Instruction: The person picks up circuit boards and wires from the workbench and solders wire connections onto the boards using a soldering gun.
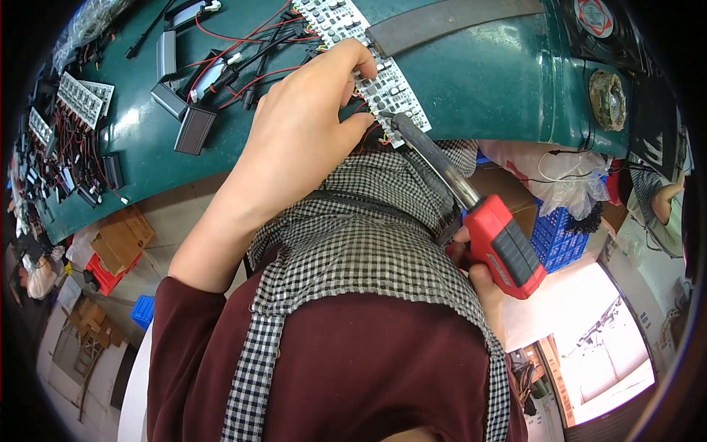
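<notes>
My left hand (298,129) rests over a white circuit board panel (401,96) at the table's near edge. Its index finger bends down onto the panel, and its thumb is by the thin wires along the panel's left edge. Whatever lies between those curled fingers is hidden. A red and black soldering gun (508,247) is gripped by my right hand (484,283), which is partly hidden behind the handle. The gun's dark tip (398,121) meets or hovers just over the panel's near end, close to my left thumb; contact cannot be told.
A flat metal bar (456,23) lies across the panel. Black rectangular cases (195,129) with red and black wires lie to the left, beside finished-looking boards (79,102). At right are a round dish (607,99), a fan-like device (593,18) and a blue crate (560,239).
</notes>
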Demonstrator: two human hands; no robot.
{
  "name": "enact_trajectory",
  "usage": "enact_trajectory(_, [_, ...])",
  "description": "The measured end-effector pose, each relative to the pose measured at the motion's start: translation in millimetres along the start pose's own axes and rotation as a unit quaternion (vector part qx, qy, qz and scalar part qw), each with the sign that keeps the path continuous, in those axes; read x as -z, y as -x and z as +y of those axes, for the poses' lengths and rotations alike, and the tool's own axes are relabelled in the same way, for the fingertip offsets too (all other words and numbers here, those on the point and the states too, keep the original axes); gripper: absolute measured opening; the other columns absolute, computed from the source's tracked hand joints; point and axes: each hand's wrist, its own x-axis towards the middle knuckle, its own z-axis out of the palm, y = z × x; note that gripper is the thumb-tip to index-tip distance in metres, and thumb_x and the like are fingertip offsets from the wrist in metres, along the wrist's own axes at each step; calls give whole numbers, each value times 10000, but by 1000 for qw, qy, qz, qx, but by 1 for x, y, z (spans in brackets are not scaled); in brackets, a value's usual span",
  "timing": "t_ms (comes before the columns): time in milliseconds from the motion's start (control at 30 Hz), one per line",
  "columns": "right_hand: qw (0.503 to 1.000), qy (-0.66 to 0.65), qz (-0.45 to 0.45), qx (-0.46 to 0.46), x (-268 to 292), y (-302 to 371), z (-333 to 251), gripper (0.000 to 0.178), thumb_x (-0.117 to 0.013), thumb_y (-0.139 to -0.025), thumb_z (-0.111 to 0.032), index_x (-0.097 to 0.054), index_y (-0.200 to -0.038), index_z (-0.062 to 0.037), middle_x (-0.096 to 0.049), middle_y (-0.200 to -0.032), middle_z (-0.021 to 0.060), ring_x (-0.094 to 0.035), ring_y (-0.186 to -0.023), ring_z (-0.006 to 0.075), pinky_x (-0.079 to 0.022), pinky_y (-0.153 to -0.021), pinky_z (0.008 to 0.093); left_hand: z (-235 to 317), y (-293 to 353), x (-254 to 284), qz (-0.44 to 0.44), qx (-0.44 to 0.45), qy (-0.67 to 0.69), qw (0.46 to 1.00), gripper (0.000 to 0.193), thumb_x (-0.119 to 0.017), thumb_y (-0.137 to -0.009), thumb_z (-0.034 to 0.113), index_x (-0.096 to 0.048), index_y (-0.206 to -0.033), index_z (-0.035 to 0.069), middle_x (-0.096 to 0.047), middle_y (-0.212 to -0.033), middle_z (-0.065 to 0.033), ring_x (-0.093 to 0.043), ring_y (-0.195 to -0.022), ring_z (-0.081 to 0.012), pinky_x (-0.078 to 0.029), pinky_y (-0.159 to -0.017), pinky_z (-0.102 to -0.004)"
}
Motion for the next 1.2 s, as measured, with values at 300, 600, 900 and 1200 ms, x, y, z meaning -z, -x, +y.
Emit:
enact_trajectory(300, [996, 90, -8, 26, 12, 5, 17, 771, -752, -688, -487, -526, -1184, 58, -669, -873, 83, -655, -771, 193, -506, -757, 307, 0, -1, 2, -9, 4, 1, 1000, 378, -663, -672, -77, -487, -983, 49, -297, -702, 7, -286, -570, -77, -265, -503, -228])
enact_trajectory(600, [996, 6, 38, -82, 15, 20, 17, 750, -750, -697, -474, -533, -1189, 49, -638, -1060, 140, -632, -946, 245, -482, -835, 332, 5, -5, 3, -17, -14, -77, 997, 385, -664, -672, -23, -483, -1002, 55, -359, -678, -38, -405, -594, -169, -357, -550, -306])
enact_trajectory(900, [999, 31, 14, -11, 9, 10, 2, 737, -752, -703, -455, -532, -1166, 74, -660, -887, 91, -636, -809, 185, -477, -799, 316, 10, -9, 4, -52, 1, -105, 993, 372, -632, -686, -33, -465, -1010, 41, -394, -675, -55, -469, -617, -214, -377, -569, -344])
enact_trajectory(1200, [998, -43, 34, -6, -3, 8, -5, 735, -677, -754, -518, -499, -1147, 76, -598, -997, 106, -530, -653, 128, -437, -585, 260, 9, -9, 4, -57, 6, -83, 995, 363, -635, -692, -35, -468, -1004, 41, -384, -667, -45, -423, -598, -189, -360, -561, -324])
